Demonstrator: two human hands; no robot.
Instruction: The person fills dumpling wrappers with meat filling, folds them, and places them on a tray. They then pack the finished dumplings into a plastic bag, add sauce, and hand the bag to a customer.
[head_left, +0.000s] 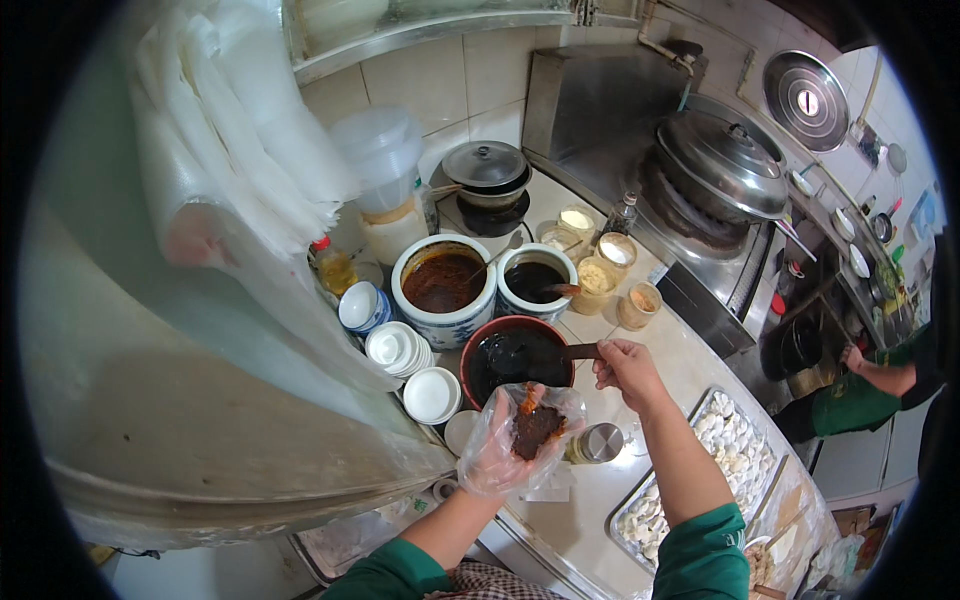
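My left hand (501, 442) holds a clear plastic bag (480, 457) from beneath, its mouth spread round a dark red-brown sauce (537, 431). The fingers of my right hand (626, 367) are closed on the brown handle (583, 351) of a utensil whose far end is down in a red-rimmed bowl (466, 356) of dark liquid. Behind the bowl stand two blue-and-white ceramic jars, a larger one (450, 330) with red-brown sauce and a metal spoon, and a smaller one (506, 304) with dark liquid and a brown ladle or spoon.
White bowls (433, 395) are stacked at left, below hanging plastic bags (247, 150). Seasoning jars (595, 289) stand behind right. A lidded jar (602, 442) is near my hands. A tray of dumplings (616, 525) lies at right. Beyond are a lidded wok (720, 169) and another person's arm (889, 379).
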